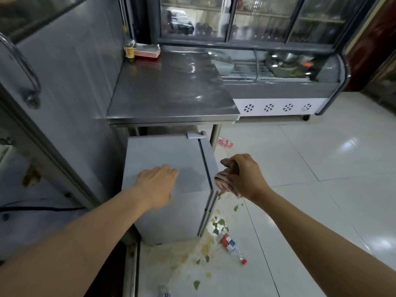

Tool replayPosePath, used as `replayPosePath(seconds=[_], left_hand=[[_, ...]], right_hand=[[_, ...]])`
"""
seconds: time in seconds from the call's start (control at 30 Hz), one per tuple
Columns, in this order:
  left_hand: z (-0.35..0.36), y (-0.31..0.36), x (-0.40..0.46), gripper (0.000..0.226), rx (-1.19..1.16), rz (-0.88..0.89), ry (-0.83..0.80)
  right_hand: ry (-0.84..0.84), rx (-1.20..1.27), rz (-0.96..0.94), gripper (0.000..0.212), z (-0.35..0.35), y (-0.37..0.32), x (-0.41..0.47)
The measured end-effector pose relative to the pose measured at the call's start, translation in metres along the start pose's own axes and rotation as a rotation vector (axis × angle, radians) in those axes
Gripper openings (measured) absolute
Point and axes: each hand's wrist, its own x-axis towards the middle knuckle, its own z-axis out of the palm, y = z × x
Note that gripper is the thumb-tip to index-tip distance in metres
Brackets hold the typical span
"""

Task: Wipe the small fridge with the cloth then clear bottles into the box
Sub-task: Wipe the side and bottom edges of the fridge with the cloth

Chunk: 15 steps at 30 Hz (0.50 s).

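Centre of the frame, and the person is at the small fridge (167, 168), a low grey box tucked under the steel counter (171, 91). The left hand (157, 185) lies palm down on the fridge top, fingers straight and close together, pressing flat and gripping nothing. Right of centre, the right hand (244, 176) has its fingers curled round the bunched cloth (225, 183), which sits against the top edge of the fridge door, just where door meets lid. The wipe looks to be in progress on that front edge.

Down in the lower middle, a clear bottle (232, 246) with a red label and red cap lies on its side on the white tiled floor (321, 189), right beside a yellowish spill and scattered green leaf scraps (218, 224). A second bottle (225, 143) lies on the floor past the fridge's far corner, and something bottle-like (cut off, hard to be sure) peeks in at the bottom edge. No box appears anywhere in view, so the clearing step seems not yet begun.

Now the hazards. That spill sits right at the fridge's foot; a step into it could mean a slip on glossy tile. The cloth's loose tail hangs low, so it could drag through the mess and smear it back onto the door. And pressure on the door edge might pop it open.
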Motion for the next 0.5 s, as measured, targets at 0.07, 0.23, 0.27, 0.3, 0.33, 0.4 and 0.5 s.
replayPosePath(seconds=[0.07,0.23,0.27,0.3,0.33,0.4,0.5], left_hand=[[-0.010,-0.002,0.000,0.043,-0.008,0.009,0.010],[-0.033,-0.002,0.026,0.047,0.000,0.015,0.069],[-0.037,-0.001,0.036,0.050,0.002,0.008,0.073],[-0.041,0.000,0.046,0.052,0.001,0.001,0.075],[-0.045,0.002,0.058,0.054,-0.001,-0.007,0.078],[-0.053,0.005,0.087,0.055,-0.002,-0.027,0.088],[-0.064,0.011,0.136,0.058,-0.018,-0.093,0.102]], right_hand=[[0.013,0.003,0.006,0.027,-0.007,-0.005,0.005],[0.016,0.023,0.002,0.028,-0.023,-0.008,0.037],[0.016,0.019,-0.005,0.027,-0.026,-0.005,0.046],[0.019,0.013,-0.014,0.027,-0.029,-0.002,0.058],[0.023,0.011,-0.025,0.027,-0.032,0.002,0.070],[0.028,0.017,-0.043,0.029,-0.037,0.013,0.100],[0.016,0.017,-0.061,0.032,-0.042,0.035,0.153]])
